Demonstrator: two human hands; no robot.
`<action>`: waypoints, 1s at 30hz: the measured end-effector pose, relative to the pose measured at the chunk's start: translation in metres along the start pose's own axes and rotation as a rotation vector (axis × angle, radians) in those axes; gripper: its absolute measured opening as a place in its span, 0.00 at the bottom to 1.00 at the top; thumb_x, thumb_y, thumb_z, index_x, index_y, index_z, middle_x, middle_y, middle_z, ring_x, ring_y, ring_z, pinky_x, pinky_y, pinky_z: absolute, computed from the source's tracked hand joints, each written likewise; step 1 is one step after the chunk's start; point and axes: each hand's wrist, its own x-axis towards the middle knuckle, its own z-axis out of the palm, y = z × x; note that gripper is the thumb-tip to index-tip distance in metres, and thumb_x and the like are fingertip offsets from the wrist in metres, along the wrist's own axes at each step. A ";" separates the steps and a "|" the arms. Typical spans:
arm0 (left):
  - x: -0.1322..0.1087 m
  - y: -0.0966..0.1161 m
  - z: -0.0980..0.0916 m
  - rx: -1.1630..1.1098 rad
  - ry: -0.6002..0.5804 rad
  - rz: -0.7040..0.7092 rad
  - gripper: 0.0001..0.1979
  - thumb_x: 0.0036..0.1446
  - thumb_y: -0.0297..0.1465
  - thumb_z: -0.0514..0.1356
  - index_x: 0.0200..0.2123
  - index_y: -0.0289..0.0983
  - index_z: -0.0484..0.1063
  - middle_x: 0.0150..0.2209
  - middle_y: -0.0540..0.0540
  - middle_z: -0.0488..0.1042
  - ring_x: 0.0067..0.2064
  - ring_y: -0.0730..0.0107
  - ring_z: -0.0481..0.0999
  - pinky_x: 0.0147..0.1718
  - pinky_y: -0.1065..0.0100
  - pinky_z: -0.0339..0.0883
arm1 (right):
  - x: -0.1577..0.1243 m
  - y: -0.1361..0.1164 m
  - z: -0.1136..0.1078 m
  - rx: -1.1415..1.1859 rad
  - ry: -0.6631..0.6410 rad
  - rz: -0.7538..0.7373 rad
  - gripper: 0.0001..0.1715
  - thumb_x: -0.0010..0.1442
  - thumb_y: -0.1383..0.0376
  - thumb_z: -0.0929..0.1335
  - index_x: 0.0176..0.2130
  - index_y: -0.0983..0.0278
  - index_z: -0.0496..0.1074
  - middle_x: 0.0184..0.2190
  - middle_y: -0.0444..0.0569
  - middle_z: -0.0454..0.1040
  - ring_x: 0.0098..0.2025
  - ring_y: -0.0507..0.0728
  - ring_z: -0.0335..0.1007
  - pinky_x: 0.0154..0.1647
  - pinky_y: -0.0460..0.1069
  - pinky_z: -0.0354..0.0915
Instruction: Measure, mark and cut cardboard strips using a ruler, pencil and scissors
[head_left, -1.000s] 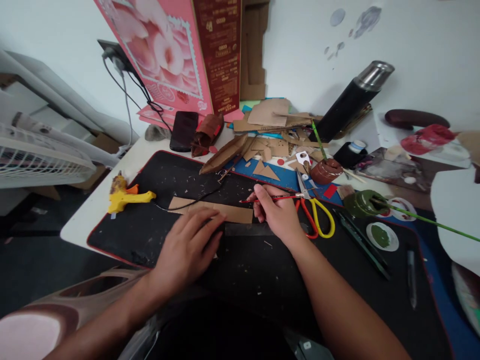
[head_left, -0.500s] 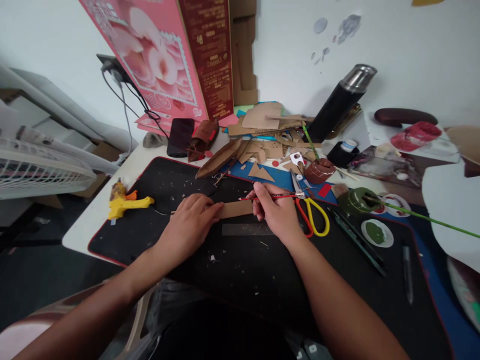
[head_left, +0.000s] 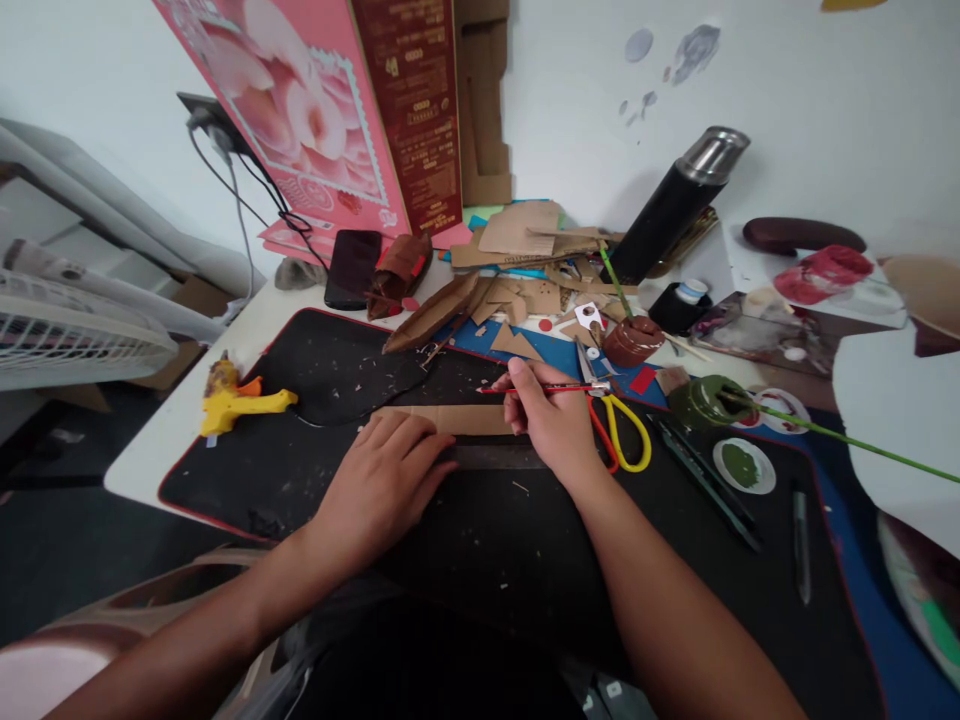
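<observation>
A narrow brown cardboard strip (head_left: 472, 419) lies across the black mat (head_left: 480, 540). My left hand (head_left: 386, 470) rests on the strip's left part and near its lower edge, fingers stretched out and lying flat. My right hand (head_left: 551, 415) is closed round a red and black pencil (head_left: 559, 387), its tip pointing left above the strip; the lower fingers touch the strip's right end. Just below the strip lies a clear ruler (head_left: 499, 457), partly covered by my left fingers. Scissors (head_left: 630, 435) with red and yellow handles lie right of my right hand.
A yellow glue gun (head_left: 244, 402) lies at the left, its cord running across the mat. Cardboard scraps (head_left: 525, 300) and a brown paint jar (head_left: 634, 340) stand behind. A green jar (head_left: 705, 400), pens and a black flask (head_left: 664, 220) are at the right.
My left hand has moved down and its fingers have spread from gripping the strip to lying flat on it. More of the strip's left part shows. The view has shifted slightly.
</observation>
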 end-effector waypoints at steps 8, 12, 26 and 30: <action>-0.028 0.004 0.005 -0.048 -0.065 -0.177 0.09 0.74 0.33 0.59 0.50 0.38 0.77 0.45 0.41 0.81 0.45 0.54 0.81 0.45 0.53 0.77 | -0.004 0.004 0.004 -0.070 -0.010 -0.063 0.30 0.71 0.39 0.69 0.33 0.61 0.77 0.19 0.41 0.70 0.18 0.51 0.65 0.19 0.47 0.61; -0.031 0.010 0.010 -0.144 -0.024 -0.249 0.09 0.73 0.35 0.62 0.52 0.39 0.76 0.46 0.41 0.80 0.47 0.55 0.82 0.49 0.54 0.78 | -0.005 0.008 0.004 -0.114 -0.017 -0.079 0.30 0.73 0.41 0.68 0.34 0.61 0.78 0.19 0.41 0.71 0.19 0.51 0.66 0.20 0.47 0.62; -0.017 0.008 0.006 -0.213 -0.171 -0.244 0.06 0.67 0.30 0.66 0.45 0.40 0.74 0.43 0.45 0.80 0.45 0.56 0.81 0.47 0.54 0.78 | -0.004 0.002 0.004 -0.050 0.018 -0.089 0.28 0.72 0.42 0.69 0.33 0.61 0.77 0.19 0.41 0.70 0.18 0.50 0.64 0.20 0.47 0.60; -0.016 0.007 0.001 -0.312 -0.194 -0.302 0.05 0.64 0.30 0.67 0.41 0.41 0.73 0.41 0.46 0.79 0.44 0.57 0.81 0.46 0.55 0.78 | -0.006 0.003 0.004 -0.069 0.013 -0.100 0.28 0.74 0.43 0.68 0.34 0.61 0.77 0.19 0.41 0.71 0.19 0.50 0.65 0.21 0.48 0.62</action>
